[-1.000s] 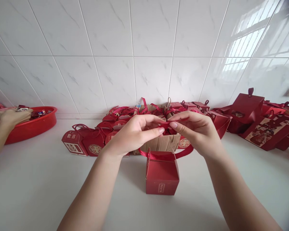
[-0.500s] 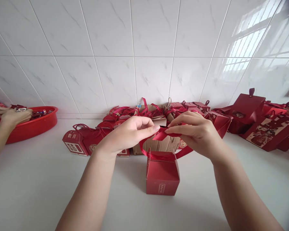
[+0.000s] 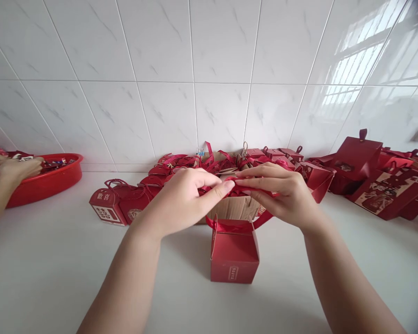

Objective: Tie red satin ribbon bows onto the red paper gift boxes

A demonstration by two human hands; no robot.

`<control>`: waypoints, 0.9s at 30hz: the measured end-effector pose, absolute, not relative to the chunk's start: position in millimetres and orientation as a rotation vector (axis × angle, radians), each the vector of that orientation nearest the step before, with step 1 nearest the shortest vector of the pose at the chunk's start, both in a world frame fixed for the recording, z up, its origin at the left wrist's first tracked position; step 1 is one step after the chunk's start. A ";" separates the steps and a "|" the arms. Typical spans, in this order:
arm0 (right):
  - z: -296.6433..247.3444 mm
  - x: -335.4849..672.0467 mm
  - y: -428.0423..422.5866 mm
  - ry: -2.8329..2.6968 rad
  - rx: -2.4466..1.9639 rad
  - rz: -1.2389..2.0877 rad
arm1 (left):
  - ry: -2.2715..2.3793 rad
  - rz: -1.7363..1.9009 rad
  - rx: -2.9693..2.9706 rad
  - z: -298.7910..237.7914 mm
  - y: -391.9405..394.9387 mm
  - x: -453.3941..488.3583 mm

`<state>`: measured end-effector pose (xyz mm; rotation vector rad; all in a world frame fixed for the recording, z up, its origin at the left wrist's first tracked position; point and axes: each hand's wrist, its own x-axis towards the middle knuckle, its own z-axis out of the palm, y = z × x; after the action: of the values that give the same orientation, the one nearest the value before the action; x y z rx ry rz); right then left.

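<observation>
A small red gift box (image 3: 234,255) stands upright on the white table, with a red ribbon (image 3: 263,219) threaded through its top and rising on both sides. Above the box, my left hand (image 3: 195,195) pinches the ribbon between thumb and fingers. My right hand (image 3: 282,192) closes on the ribbon from the other side, and the fingertips of both hands nearly meet. The fingers partly cover where the ribbon ends cross. Right behind the box is an open cardboard carton (image 3: 237,207) with red ribbons in it.
Several red boxes with cord handles (image 3: 106,208) stand left of the carton. Larger red bags (image 3: 386,192) are piled at the right. At far left, another person's hand (image 3: 19,168) is over a red basin (image 3: 61,178) of small wrapped items. A tiled wall (image 3: 223,106) rises behind.
My hands have come closer together, and the ribbon's flat end that showed between them is now covered by my fingers. The gift box has stayed in place.
</observation>
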<state>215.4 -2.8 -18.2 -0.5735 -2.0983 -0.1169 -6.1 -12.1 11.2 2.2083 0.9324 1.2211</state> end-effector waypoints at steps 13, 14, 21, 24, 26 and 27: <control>-31.9 229.3 -15.0 -1.593 -0.629 0.663 | 1.235 1.215 2.963 3.8 -43.4 -18.7; -34.9 230.8 -16.2 -1.536 -0.645 0.698 | 1.253 1.227 2.975 1.3 -44.5 -21.9; -62.1 245.4 -24.6 -1.200 -0.846 0.886 | 1.645 1.015 3.267 -17.5 -51.6 -47.2; -78.1 257.7 -32.8 -1.124 -0.883 0.963 | 1.758 0.963 3.292 -29.6 -55.4 -65.9; -90.5 268.4 -38.8 -1.085 -0.951 0.972 | 1.824 0.907 3.274 -40.3 -56.7 -81.9; -97.0 274.1 -41.7 -1.074 -0.997 0.966 | 1.847 0.869 3.259 -46.8 -57.0 -90.6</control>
<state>274.1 -41.7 -97.0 -0.9969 -1.0743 0.9663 -90.6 -57.0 -46.8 3.2587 1.8472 0.8694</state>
